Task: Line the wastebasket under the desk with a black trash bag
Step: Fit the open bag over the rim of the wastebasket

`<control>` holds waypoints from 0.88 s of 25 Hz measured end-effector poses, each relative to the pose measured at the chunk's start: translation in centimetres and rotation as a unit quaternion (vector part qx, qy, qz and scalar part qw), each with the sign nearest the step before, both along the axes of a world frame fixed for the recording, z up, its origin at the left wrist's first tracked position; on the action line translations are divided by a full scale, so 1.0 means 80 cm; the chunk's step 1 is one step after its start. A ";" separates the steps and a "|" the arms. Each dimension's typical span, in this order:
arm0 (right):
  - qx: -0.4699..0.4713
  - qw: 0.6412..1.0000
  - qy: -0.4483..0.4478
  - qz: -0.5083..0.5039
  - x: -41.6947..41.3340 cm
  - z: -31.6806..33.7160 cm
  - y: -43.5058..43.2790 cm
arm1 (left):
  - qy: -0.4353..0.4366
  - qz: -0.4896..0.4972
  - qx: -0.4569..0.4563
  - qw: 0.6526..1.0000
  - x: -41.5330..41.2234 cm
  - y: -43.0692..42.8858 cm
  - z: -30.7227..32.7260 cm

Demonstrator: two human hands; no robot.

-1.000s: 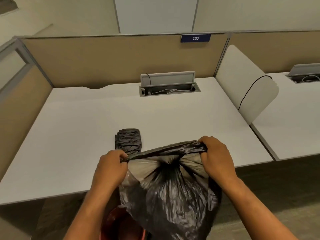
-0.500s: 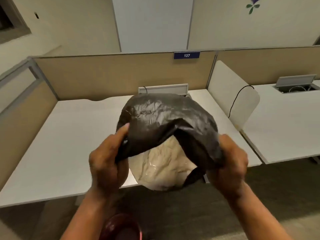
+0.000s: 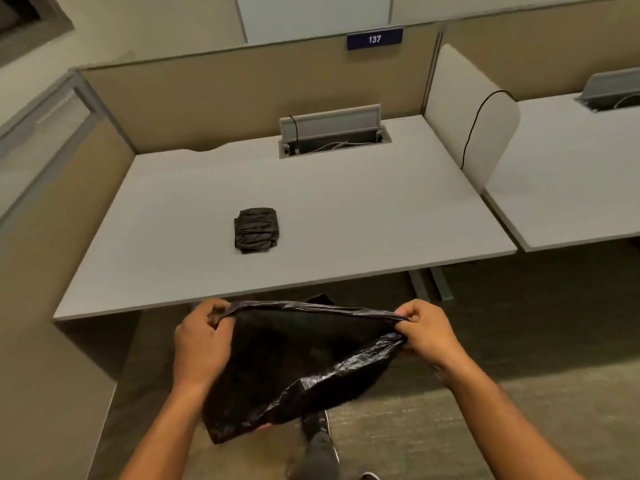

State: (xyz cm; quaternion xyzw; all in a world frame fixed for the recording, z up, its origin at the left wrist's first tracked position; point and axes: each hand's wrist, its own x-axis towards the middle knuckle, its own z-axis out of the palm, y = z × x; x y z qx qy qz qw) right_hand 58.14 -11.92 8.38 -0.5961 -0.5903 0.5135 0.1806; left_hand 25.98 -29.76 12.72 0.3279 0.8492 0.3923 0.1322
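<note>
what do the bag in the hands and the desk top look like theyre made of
Trash bag: thin black plastic film, glossy; it crinkles and catches light along the folds. Desk top: looks like pale grey laminate board, matte and smooth, with a thin flat edge; the core is not visible.

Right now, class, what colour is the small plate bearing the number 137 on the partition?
The number plate is dark blue with white digits, seen in the head view.

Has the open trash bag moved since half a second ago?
Yes. The trash bag has dropped: before, it was raised in front of the desk; now both hands hold it open below the desk's front edge.
</note>
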 end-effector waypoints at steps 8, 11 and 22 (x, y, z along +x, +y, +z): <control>-0.062 0.994 0.046 -0.076 -0.059 -0.037 -0.067 | 0.025 0.037 0.055 0.998 -0.002 -0.070 -0.007; -0.196 0.951 0.180 -0.158 -0.104 -0.053 -0.095 | 0.014 0.057 0.092 0.994 -0.028 -0.103 -0.033; -0.234 0.955 0.046 -0.177 -0.256 -0.171 -0.173 | -0.016 0.009 -0.058 0.998 -0.160 -0.226 -0.218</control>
